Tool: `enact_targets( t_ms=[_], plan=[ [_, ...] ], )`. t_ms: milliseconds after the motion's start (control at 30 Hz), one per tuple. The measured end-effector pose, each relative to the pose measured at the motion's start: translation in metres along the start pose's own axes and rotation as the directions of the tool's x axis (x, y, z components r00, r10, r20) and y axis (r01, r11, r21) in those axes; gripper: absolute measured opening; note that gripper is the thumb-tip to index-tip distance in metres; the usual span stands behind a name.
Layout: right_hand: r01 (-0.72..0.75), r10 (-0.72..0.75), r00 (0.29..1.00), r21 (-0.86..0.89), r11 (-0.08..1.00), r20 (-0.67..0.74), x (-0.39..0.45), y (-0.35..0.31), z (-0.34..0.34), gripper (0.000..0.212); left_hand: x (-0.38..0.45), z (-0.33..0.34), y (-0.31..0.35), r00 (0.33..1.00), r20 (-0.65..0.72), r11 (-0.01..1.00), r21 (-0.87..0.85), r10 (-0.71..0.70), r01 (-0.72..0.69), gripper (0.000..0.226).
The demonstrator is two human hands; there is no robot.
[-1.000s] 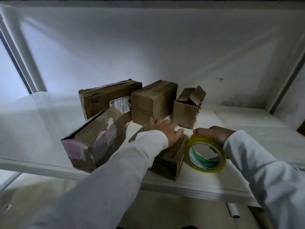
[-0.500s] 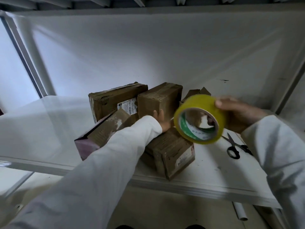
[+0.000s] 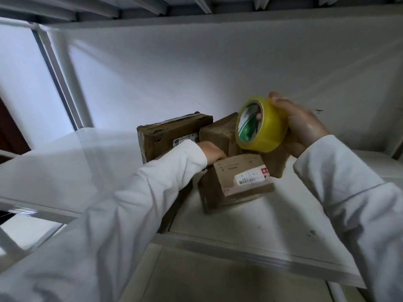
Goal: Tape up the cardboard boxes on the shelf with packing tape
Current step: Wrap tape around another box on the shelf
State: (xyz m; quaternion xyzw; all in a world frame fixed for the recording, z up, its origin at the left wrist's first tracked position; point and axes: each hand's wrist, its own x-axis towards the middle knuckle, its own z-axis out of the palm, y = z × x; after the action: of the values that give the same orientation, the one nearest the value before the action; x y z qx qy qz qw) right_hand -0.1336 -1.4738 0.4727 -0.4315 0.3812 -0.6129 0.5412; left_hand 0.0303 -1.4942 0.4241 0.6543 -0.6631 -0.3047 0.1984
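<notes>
My right hand (image 3: pixel 302 127) grips a yellow roll of packing tape (image 3: pixel 265 125) and holds it up in the air above the boxes. A small cardboard box with a barcode label (image 3: pixel 237 182) sits tilted on the white shelf (image 3: pixel 250 227). My left hand (image 3: pixel 212 152) holds that box at its far left top edge, its fingers hidden behind the box. Behind stand a long box with a white label (image 3: pixel 170 134) and a taller brown box (image 3: pixel 220 131). Another box (image 3: pixel 277 158) is partly hidden below the tape roll.
The shelf's front edge (image 3: pixel 239 251) runs across below the boxes. A white upright post (image 3: pixel 69 77) stands at the back left, and the white back wall (image 3: pixel 196 73) closes the shelf behind. Another box lies mostly hidden under my left sleeve (image 3: pixel 130 203).
My right hand lifted the tape roll off the shelf and raised it above the boxes. My left hand turned the small box, so its labelled side now faces up. The camera moved closer.
</notes>
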Motion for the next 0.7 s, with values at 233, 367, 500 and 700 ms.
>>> enact_targets(
  t_ms=[233, 367, 500, 700],
  plan=[
    [0.116, -0.121, 0.991, -0.089, 0.989, -0.049, -0.002, 0.006, 0.028, 0.037, -0.052, 0.025, 0.026, 0.916, -0.255, 0.831, 0.541, 0.309, -0.130, 0.071],
    [0.138, -0.152, 0.988, -0.243, 0.960, -0.040, 0.001, 0.012, 0.029, 0.035, -0.050, 0.055, 0.021, 0.979, -0.145, 0.692, 0.722, 0.145, 0.004, 0.129],
    [0.101, -0.116, 0.993, -0.493, 0.864, 0.002, -0.007, 0.008, 0.024, 0.039, -0.033, 0.050, 0.011, 0.966, -0.199, 0.695, 0.719, 0.167, 0.028, 0.116],
    [-0.021, 0.007, 1.000, -0.701, 0.713, -0.023, -0.011, 0.005, 0.023, 0.048, -0.025, 0.039, 0.014, 0.981, -0.153, 0.696, 0.718, 0.117, 0.029, 0.116]
  ],
)
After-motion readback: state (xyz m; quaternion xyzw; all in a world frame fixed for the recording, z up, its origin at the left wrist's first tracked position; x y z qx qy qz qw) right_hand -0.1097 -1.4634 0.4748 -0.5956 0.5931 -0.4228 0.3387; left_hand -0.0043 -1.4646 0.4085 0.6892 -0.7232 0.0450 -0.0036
